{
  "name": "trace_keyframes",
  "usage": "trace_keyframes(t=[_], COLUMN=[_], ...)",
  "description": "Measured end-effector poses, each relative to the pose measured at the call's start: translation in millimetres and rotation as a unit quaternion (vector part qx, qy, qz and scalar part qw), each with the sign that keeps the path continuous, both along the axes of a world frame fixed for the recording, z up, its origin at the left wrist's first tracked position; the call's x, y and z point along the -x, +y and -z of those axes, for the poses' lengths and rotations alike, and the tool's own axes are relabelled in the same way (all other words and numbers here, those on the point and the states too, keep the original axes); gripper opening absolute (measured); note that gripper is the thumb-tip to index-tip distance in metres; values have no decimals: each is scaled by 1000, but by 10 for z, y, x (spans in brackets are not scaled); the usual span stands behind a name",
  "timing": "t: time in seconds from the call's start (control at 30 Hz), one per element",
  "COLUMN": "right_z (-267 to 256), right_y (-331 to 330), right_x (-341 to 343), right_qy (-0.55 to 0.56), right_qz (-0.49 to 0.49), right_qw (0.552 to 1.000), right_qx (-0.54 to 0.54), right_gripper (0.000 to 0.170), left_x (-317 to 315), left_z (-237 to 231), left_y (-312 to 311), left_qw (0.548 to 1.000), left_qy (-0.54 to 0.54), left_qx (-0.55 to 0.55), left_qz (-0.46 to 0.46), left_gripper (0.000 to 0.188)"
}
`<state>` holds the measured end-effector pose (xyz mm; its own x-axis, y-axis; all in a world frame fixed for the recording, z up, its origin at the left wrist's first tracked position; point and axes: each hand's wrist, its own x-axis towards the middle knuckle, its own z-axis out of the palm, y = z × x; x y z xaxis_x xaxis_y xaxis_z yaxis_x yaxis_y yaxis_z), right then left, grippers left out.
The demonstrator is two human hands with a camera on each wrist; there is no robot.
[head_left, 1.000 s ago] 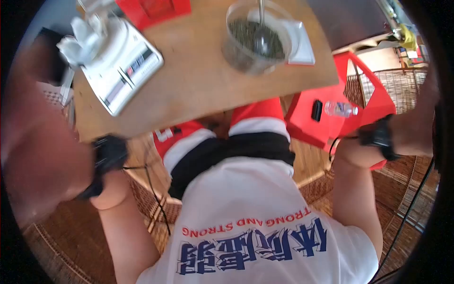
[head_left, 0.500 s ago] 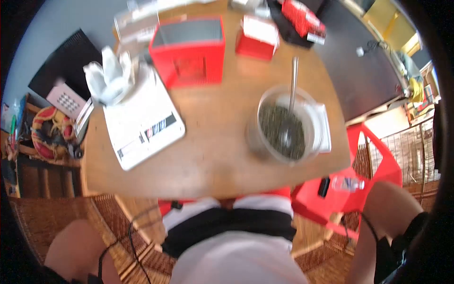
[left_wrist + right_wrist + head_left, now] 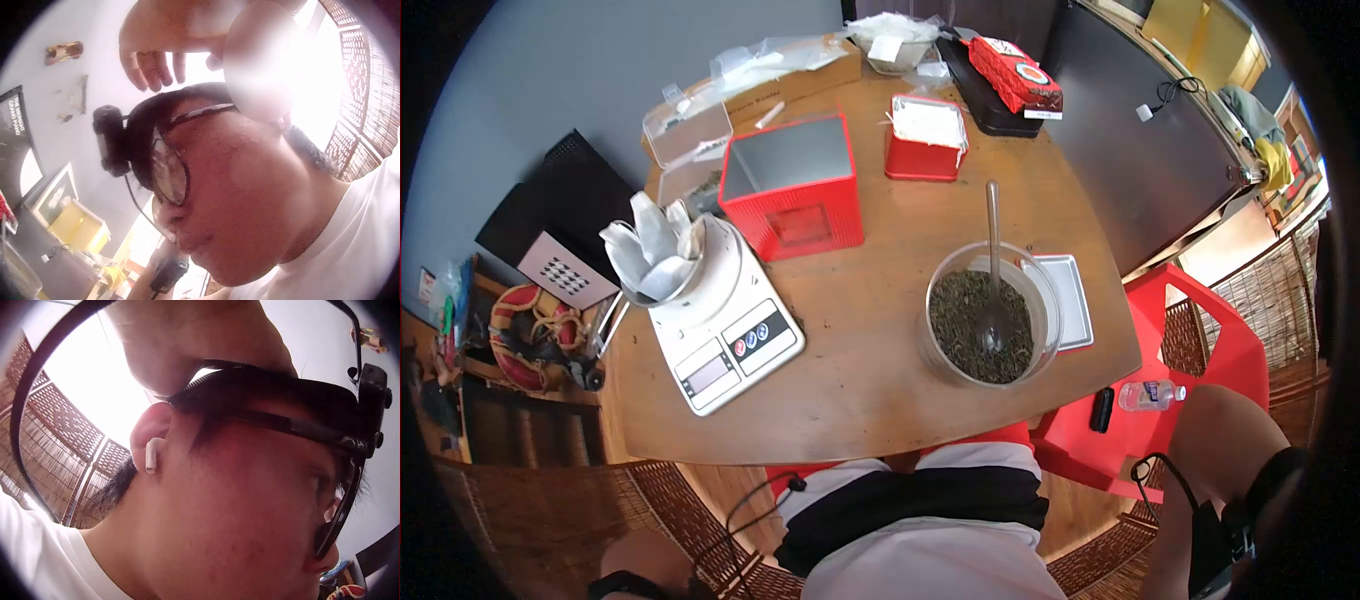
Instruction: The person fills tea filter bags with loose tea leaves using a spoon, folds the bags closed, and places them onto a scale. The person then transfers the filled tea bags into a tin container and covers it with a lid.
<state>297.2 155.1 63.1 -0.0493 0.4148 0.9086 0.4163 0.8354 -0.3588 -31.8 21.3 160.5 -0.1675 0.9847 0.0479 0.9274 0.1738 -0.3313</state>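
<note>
Both hands are up at the person's head, outside the head view. In the left wrist view the left hand (image 3: 181, 31) is over the top of the head, its fingers hanging loosely down close to the dark hair. A black head-worn camera (image 3: 111, 140) juts out in front of the forehead there. The right hand (image 3: 206, 337) lies on top of the head in the right wrist view, at the black head strap (image 3: 215, 364); its fingers are hidden. The camera mount (image 3: 374, 406) shows at the front of the head. Glasses (image 3: 170, 165) are worn below it.
On the wooden table (image 3: 860, 400) stand a clear tub (image 3: 1055, 340) of dried leaves with a metal spoon (image 3: 994, 230), a white kitchen scale (image 3: 745, 330) bearing a bowl of white pouches (image 3: 658, 240), and a red tin (image 3: 795, 215). A red chair (image 3: 1090, 460) holds a plastic bottle (image 3: 1145, 395).
The forearms have swung outward and down to the head view's lower edges. The head has tilted up, bringing the far side of the table into view. Objects on the table stay put.
</note>
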Motion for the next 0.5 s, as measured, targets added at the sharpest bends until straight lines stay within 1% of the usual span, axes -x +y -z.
trace_keyframes(t=[0.13, 0.3, 0.33, 0.4, 0.43, 0.5], right_z=[-75, 69, 110, 230, 265, 339], right_y=[28, -18, -21, -64, -90, -143], right_x=[19, 127, 158, 219, 240, 293], right_qy=[-17, 9, 10, 15, 24, 50], right_qz=[-20, -27, -33, -41, -36, -19], right_qw=[1000, 999, 998, 996, 996, 996], right_qx=[15, 33, 45, 77, 76, 68], right_gripper=[54, 55, 55, 56, 56, 56], left_x=[-293, -653, -670, -682, -680, -684], left_z=[4, 17, -87, 2, 69, 220], left_y=[-5, 223, -198, 516, 750, 1010], left_qw=[990, 944, 929, 892, 876, 840], left_qy=[73, 211, 235, 289, 319, 384], left_qx=[73, 157, 182, 236, 243, 244], left_qz=[-98, -200, -221, -257, -270, -296], left_gripper=[22, 20, 20, 19, 19, 18])
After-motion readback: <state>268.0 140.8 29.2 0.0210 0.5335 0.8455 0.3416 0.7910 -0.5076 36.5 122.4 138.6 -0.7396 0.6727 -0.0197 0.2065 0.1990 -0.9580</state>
